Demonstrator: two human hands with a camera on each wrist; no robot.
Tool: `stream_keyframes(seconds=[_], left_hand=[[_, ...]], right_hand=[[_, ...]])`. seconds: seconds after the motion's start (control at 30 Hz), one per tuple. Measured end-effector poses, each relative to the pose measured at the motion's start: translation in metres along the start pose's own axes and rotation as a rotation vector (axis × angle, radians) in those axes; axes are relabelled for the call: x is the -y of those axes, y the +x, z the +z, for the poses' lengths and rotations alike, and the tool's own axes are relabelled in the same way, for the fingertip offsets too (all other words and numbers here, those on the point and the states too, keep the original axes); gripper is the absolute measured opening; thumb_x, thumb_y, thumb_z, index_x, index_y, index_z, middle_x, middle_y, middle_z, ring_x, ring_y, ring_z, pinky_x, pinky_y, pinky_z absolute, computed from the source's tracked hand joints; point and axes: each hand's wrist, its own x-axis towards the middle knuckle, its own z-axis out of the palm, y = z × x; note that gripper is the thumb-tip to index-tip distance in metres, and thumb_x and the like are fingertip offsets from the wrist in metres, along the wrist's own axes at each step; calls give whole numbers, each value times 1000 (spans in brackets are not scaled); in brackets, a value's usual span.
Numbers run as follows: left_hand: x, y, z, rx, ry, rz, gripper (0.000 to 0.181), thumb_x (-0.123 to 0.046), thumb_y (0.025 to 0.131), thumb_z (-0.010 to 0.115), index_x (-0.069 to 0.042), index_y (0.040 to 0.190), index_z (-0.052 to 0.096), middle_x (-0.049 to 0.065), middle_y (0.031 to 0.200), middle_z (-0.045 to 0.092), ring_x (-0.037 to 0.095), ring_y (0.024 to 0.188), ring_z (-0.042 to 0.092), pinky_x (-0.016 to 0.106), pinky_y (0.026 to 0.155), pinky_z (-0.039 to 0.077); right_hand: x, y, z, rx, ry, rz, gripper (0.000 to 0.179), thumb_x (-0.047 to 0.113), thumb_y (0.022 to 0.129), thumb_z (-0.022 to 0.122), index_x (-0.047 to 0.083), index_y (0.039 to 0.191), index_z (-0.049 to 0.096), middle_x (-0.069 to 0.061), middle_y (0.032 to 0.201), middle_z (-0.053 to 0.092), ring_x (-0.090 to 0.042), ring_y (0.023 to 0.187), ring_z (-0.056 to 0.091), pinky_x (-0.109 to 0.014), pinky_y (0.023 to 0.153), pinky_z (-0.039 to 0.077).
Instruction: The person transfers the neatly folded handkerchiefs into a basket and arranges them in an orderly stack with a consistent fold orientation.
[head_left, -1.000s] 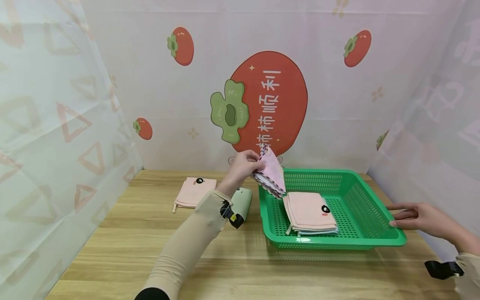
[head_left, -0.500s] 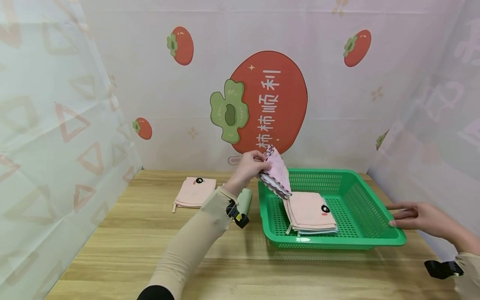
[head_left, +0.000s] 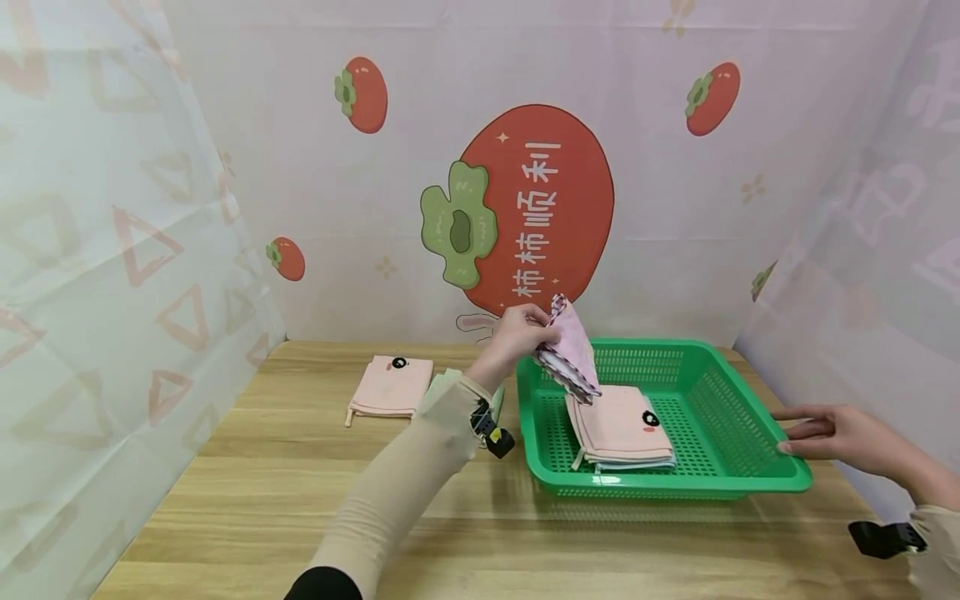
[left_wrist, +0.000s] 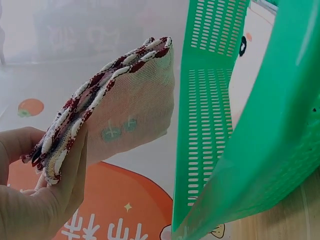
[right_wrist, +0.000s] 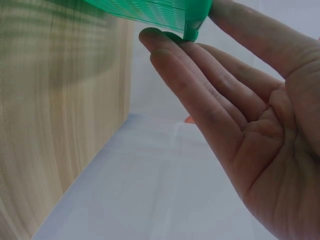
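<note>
My left hand point(head_left: 517, 337) pinches a folded pink towel point(head_left: 574, 354) by one edge, holding it in the air over the left rim of the green basket point(head_left: 675, 482). In the left wrist view the towel point(left_wrist: 137, 102) shows a twisted dark-red and white border, its layers between thumb and fingers. Inside the basket lies a folded pink square towel point(head_left: 607, 417) with a black eye, on top of a light blue one point(head_left: 630, 466). At the basket's right end my right hand point(head_left: 847, 435) grips the rim, thumb above and fingers point(right_wrist: 200, 107) below.
On the wooden table point(head_left: 247, 500), left of the basket, lies another folded pink towel point(head_left: 392, 388). A light green cloth point(head_left: 444, 382) beside it is partly hidden by my left forearm. A printed curtain point(head_left: 315, 167) stands behind the table and along both sides.
My left hand has moved to the right with the pink towel, bringing it further over the basket's left end. The right hand and the basket have stayed put.
</note>
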Motion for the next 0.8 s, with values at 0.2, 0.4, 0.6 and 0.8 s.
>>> stream_keyframes(seconds=[0.2, 0.4, 0.6, 0.8], left_hand=[[-2, 2, 11, 22, 13, -23, 12, -9, 79, 73, -5, 82, 63, 3, 84, 57, 15, 73, 51, 21, 57, 45], [-3, 5, 22, 35, 11, -28, 11, -8, 80, 72, -4, 84, 62, 3, 86, 55, 15, 74, 51, 21, 59, 46], [-3, 8, 33, 31, -45, -72, 12, -8, 79, 73, -5, 84, 63, 2, 84, 56, 15, 72, 53, 22, 58, 48], [-3, 11, 46, 16, -94, -117, 12, -5, 78, 73, -5, 85, 63, 3, 84, 56, 15, 71, 54, 24, 60, 48]], right_hand=[[-1, 0, 1, 5, 2, 3, 66, 33, 89, 65, -11, 134, 44, -26, 110, 65, 7, 83, 62, -26, 66, 56], [-1, -1, -1, 2, -3, 6, 65, 31, 90, 64, -12, 134, 44, -26, 111, 65, 7, 83, 62, -29, 67, 56], [-1, -3, -1, -6, -14, 4, 63, 29, 90, 64, -12, 133, 44, -28, 111, 64, 8, 83, 61, -27, 66, 56], [-2, -2, -2, 12, 9, -15, 63, 28, 91, 63, -13, 134, 42, -26, 111, 65, 7, 85, 62, -26, 67, 55]])
